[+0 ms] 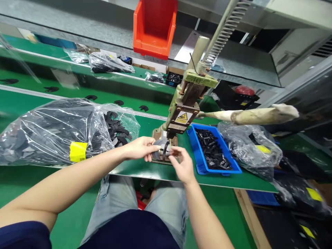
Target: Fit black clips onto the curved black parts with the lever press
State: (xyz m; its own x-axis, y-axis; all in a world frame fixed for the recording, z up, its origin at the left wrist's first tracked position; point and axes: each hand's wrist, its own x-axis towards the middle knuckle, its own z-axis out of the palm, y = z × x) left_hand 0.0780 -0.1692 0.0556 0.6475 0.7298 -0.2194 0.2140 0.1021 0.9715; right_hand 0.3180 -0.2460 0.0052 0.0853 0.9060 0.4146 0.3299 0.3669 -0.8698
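A grey curved plastic part [157, 154] sits at the base of the hand press [178, 116], under its ram. My left hand [141, 148] grips this part from the left, thumb on top and fingers curled beneath. From the right, my right hand [183, 165] reaches in with thumb and forefinger bent close together at the part's edge. Whatever lies between those fingertips is too small to make out. A narrow dark strip [165, 150] crosses the part between my two hands. The press's fixture is partly hidden behind my fingers.
Left of the press lies a clear bag [59, 128] of dark curved parts. To the right stand a blue bin [193, 152] of small black pieces and another plastic bag [249, 148]. The press's wrapped lever [249, 116] juts right. An orange bin [153, 48] sits on the shelf above.
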